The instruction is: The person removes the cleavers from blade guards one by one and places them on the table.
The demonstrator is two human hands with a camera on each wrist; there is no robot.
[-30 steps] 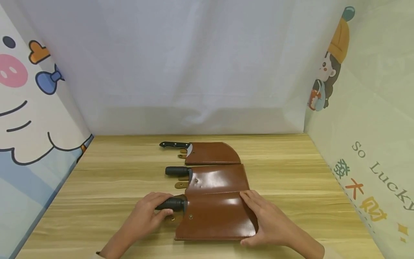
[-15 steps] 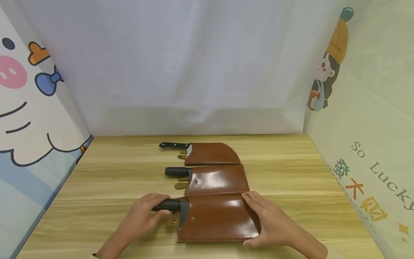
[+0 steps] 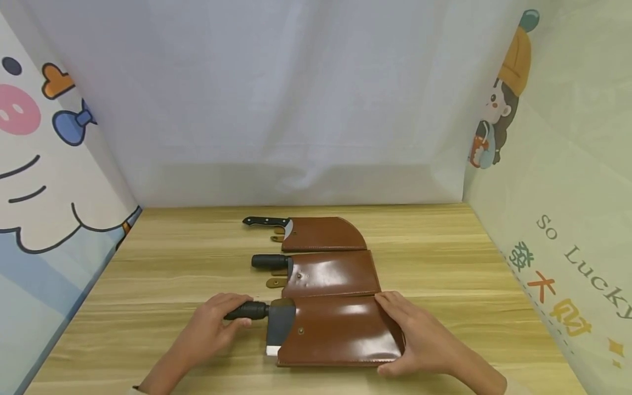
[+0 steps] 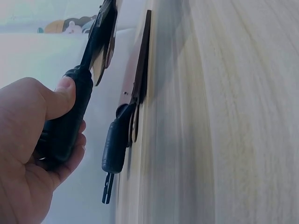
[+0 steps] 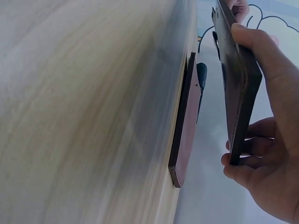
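My left hand (image 3: 211, 328) grips the black handle (image 3: 247, 310) of a cleaver; in the left wrist view thumb and fingers wrap round that handle (image 4: 70, 116). Part of the dark blade (image 3: 280, 325), with a bright edge strip, shows outside a brown leather sheath (image 3: 345, 332); the rest is hidden inside. At the sheath's right end my right hand (image 3: 423, 343) holds it, fingers at the upper edge and thumb at the lower. From the right wrist view, the sheath (image 5: 236, 88) is held clear of the table, between thumb and fingers.
Behind lie two more sheathed cleavers on the wood table (image 3: 173, 263): a middle one (image 3: 331, 274) with a black handle and a far one (image 3: 321, 233) with a riveted handle. A white cloth (image 3: 296, 109) hangs at the back, with printed sheets at both sides.
The left hand has moved left with the handle, and more blade has come out of the sheath. The right hand and sheath have shifted slightly right. The other two cleavers stay put.
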